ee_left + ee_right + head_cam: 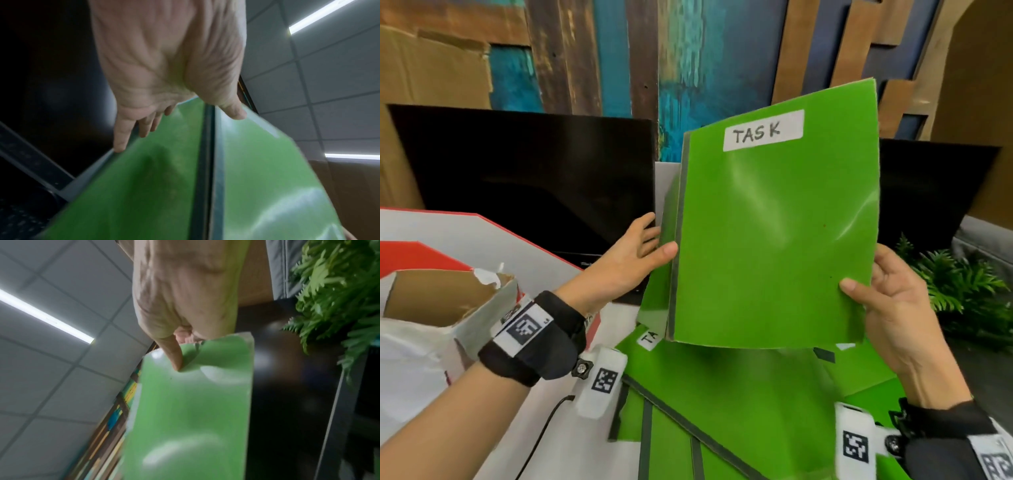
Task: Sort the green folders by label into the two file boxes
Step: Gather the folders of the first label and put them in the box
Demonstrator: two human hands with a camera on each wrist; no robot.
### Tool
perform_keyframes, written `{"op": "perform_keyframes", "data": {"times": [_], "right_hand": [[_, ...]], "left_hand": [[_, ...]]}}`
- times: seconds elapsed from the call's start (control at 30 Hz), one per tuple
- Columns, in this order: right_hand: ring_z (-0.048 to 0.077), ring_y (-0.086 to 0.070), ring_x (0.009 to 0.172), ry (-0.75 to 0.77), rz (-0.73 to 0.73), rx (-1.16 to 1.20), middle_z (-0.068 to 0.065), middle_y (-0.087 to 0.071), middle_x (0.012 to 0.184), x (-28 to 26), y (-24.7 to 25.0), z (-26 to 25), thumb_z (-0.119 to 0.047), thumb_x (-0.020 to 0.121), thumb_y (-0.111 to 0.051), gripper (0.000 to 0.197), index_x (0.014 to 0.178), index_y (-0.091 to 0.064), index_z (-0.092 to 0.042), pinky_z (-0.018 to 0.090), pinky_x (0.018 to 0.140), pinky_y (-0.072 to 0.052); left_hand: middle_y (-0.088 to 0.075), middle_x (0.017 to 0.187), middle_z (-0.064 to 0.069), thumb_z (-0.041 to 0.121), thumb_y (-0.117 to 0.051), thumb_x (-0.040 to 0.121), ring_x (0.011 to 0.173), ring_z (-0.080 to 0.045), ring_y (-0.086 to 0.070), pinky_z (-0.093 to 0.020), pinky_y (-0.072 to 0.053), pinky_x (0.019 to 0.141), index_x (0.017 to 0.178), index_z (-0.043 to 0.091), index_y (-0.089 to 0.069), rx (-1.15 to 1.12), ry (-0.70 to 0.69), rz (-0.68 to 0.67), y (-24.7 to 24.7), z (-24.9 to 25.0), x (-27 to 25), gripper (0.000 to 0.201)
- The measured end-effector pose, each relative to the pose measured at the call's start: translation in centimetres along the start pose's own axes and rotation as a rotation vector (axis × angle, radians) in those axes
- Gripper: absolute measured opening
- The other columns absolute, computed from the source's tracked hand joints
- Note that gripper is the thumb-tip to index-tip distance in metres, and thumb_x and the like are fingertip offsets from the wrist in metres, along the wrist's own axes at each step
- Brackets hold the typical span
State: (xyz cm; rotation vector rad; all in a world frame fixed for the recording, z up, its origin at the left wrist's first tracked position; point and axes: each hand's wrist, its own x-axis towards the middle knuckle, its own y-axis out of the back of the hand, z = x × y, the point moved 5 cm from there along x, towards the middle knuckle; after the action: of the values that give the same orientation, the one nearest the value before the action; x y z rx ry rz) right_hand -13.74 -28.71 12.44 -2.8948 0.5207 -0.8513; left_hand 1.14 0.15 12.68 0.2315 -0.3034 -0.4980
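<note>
Green folder labelled TASK held upright in both hands.

Behind the green folder point(774, 240) stand two black file boxes, the left file box point(524, 178) and the right file box point(935, 192); below it lies a pile of green folders point(722, 411). The right hand point(893, 308) pinches its right edge, the left hand point(626, 263) its dark spine, fingers nearly straight behind; its white label point(763, 130) sits at top.

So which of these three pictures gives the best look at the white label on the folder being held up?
The head view: the white label faces the camera and reads TASK, near the top of the raised green folder. Both wrist views show only the folder's glossy green cover from below, blurred, with no readable label.
</note>
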Motion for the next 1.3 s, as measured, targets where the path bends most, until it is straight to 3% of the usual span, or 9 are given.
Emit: {"op": "perform_keyframes", "data": {"times": [0.1, 0.2, 0.4, 0.57, 0.73, 0.9, 1.03, 1.2, 1.3], "right_hand": [[0.005, -0.071, 0.092, 0.083, 0.092, -0.054, -0.008, -0.076, 0.097, 0.3, 1.9, -0.7, 0.011, 0.081, -0.056, 0.040, 0.106, -0.063, -0.020, 0.019, 0.076, -0.057], [0.004, -0.069, 0.096, 0.129, 0.201, -0.067, -0.012, -0.076, 0.099, 0.3, 3.7, -1.3, -0.019, 0.067, -0.070, 0.034, 0.101, -0.066, -0.024, 0.020, 0.084, -0.056], [0.013, -0.067, 0.107, 0.024, 0.169, -0.065, -0.001, -0.073, 0.111, 0.4, 2.5, 1.1, -0.031, 0.057, -0.072, 0.047, 0.103, -0.067, -0.027, 0.027, 0.091, -0.055], [0.020, -0.067, 0.110, -0.067, 0.150, -0.125, 0.004, -0.073, 0.111, 0.5, 0.6, 4.4, -0.006, 0.086, -0.061, 0.031, 0.116, -0.062, -0.011, 0.039, 0.097, -0.053], [0.021, -0.058, 0.110, -0.036, 0.203, -0.295, 0.004, -0.063, 0.112, 0.5, 0.7, 6.6, 0.000, 0.090, -0.060, 0.026, 0.096, -0.062, -0.025, 0.052, 0.109, -0.039], [0.003, -0.067, 0.101, -0.113, 0.229, -0.102, -0.003, -0.068, 0.112, 0.5, 0.3, 6.9, 0.006, 0.090, -0.058, 0.042, 0.124, -0.045, -0.015, 0.029, 0.095, -0.052], [0.004, -0.067, 0.104, -0.115, 0.197, -0.242, -0.005, -0.069, 0.117, 0.4, 0.1, 7.4, 0.001, 0.092, -0.057, 0.031, 0.115, -0.061, -0.021, 0.035, 0.100, -0.049], [0.009, -0.065, 0.104, -0.081, 0.206, -0.254, -0.008, -0.071, 0.109, 0.6, 0.4, 7.9, 0.003, 0.091, -0.059, 0.028, 0.110, -0.062, -0.018, 0.037, 0.098, -0.048], [0.006, -0.064, 0.110, -0.157, 0.130, -0.258, -0.010, -0.069, 0.116, 0.5, 0.1, 8.7, 0.000, 0.089, -0.063, 0.038, 0.123, -0.057, -0.015, 0.032, 0.099, -0.049]], "left_hand": [[-0.026, 0.157, -0.002, 0.050, -0.054, 0.075, 0.138, -0.013, -0.035, -0.040, -0.035, 0.112, 0.153, 0.023, -0.012, 0.021, 0.014, 0.047, 1.1, -0.1, 0.2, 0.093], [-0.030, 0.155, 0.000, 0.051, -0.054, 0.083, 0.131, -0.010, -0.041, -0.044, -0.037, 0.111, 0.152, 0.027, -0.016, 0.007, 0.029, 0.055, 2.2, -1.0, 0.2, 0.082], [-0.028, 0.155, 0.010, 0.067, -0.081, 0.044, 0.139, -0.003, -0.034, -0.029, -0.036, 0.110, 0.151, 0.026, -0.013, -0.032, -0.117, -0.178, -3.2, -1.0, -0.6, 0.134], [-0.060, 0.120, 0.009, 0.026, -0.074, 0.077, 0.117, -0.011, -0.058, -0.037, -0.044, 0.105, 0.119, 0.022, -0.050, -0.080, -0.050, 0.109, -3.9, -1.7, -0.1, 0.049], [-0.071, 0.086, 0.019, 0.007, -0.069, 0.084, 0.086, 0.004, -0.067, -0.012, -0.050, 0.078, 0.094, 0.022, -0.063, -0.071, -0.105, 0.072, -3.7, -1.8, 0.3, 0.018], [-0.074, 0.103, 0.002, 0.011, -0.070, 0.083, 0.099, -0.009, -0.069, -0.021, -0.053, 0.087, 0.103, 0.008, -0.069, -0.089, -0.091, 0.104, -3.3, -3.4, 1.0, 0.020], [-0.075, 0.089, 0.018, 0.011, -0.066, 0.087, 0.090, 0.001, -0.069, -0.012, -0.052, 0.075, 0.094, 0.021, -0.069, -0.066, -0.124, 0.116, -4.1, -3.9, 1.2, 0.013], [-0.071, 0.107, 0.012, 0.004, -0.062, 0.088, 0.102, -0.002, -0.067, -0.019, -0.055, 0.084, 0.112, 0.020, -0.062, -0.227, -0.193, 0.267, -2.6, -3.8, 1.6, 0.029], [-0.063, 0.122, 0.012, 0.006, -0.056, 0.092, 0.107, 0.003, -0.063, -0.014, -0.051, 0.089, 0.125, 0.021, -0.053, -0.175, -0.145, 0.143, -3.1, -4.4, 2.1, 0.036]]}}
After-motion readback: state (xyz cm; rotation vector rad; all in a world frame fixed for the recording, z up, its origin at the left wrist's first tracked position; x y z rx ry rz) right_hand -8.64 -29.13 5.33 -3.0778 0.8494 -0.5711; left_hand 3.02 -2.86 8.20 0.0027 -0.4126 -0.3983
